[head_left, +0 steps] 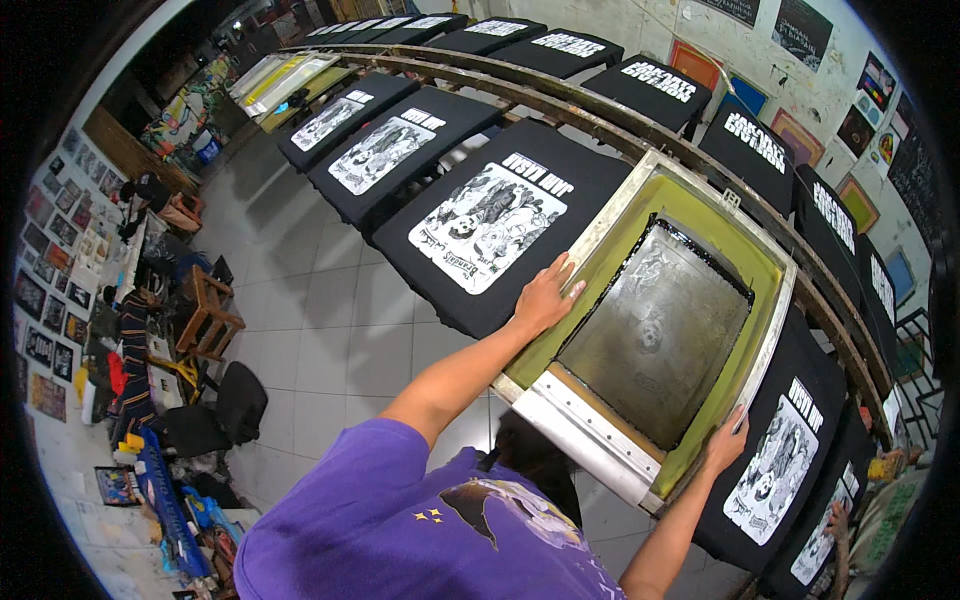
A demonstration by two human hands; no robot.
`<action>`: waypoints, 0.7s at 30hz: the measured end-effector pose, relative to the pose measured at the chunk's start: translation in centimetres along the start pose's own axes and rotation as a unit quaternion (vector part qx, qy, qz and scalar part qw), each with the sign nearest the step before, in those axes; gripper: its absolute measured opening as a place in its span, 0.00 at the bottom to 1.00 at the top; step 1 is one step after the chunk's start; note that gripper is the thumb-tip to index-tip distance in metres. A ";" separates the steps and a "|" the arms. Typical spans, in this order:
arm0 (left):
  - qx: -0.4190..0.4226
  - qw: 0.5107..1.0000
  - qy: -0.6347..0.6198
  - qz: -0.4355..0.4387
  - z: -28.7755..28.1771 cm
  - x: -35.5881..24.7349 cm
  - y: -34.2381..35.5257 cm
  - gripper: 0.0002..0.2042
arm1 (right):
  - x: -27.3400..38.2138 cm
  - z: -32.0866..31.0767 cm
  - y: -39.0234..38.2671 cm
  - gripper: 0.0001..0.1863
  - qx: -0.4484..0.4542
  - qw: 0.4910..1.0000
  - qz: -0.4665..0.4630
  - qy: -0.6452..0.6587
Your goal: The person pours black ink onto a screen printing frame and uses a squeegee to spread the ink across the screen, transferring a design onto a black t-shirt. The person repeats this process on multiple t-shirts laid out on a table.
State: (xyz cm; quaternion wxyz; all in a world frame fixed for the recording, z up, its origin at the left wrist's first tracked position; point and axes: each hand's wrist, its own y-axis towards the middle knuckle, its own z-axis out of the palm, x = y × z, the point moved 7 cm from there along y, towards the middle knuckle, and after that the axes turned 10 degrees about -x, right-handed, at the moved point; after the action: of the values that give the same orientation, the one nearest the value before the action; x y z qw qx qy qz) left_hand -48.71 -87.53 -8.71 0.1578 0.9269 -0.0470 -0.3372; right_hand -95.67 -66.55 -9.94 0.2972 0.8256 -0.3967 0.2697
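Note:
A large screen printing frame (786, 285) with a pale metal rim and a yellow-green border round a dark, ink-stained mesh is held tilted in front of me. My left hand (547, 294) is closed on its left side rail, fingers over the top edge. Lower down, my right hand (724, 441) grips the right side rail. Across the frame's near end lies a wide silver bar (590, 432) with a tan strip along it. Just left of the frame, a black T-shirt (460, 300) with a white illustrated print lies stretched on a board. Whatever is directly under the frame is hidden.
Several more printed black shirts (385, 150) lie on boards along a curved rail (565, 100). At lower right, another person's hand (838, 522) is by a shirt. A wooden stool (210, 310) and a black chair (238, 405) stand on the tiled floor (320, 345) to the left.

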 end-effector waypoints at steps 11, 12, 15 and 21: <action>0.011 1.000 0.026 -0.003 -0.4 -0.8 0.0 0.31 | 1.3 -0.6 -0.8 0.40 0.015 0.999 0.029 -0.015; 0.005 1.000 0.028 0.002 -0.5 -0.8 0.0 0.31 | 1.2 -0.6 -0.7 0.40 0.020 0.999 0.030 -0.020; -0.005 1.000 0.028 0.005 -0.4 -0.7 -0.1 0.31 | 1.0 -0.7 -0.6 0.38 0.004 0.999 0.022 -0.026; -0.007 1.000 0.027 0.012 -0.2 -0.7 -0.1 0.32 | 0.6 -0.6 -0.6 0.37 0.010 1.000 0.025 -0.007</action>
State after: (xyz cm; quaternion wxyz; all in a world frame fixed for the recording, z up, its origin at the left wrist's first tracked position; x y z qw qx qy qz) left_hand -49.18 -87.21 -8.17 0.1695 0.9338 -0.0521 -0.3107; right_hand -94.95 -66.15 -9.32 0.2791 0.8200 -0.4169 0.2756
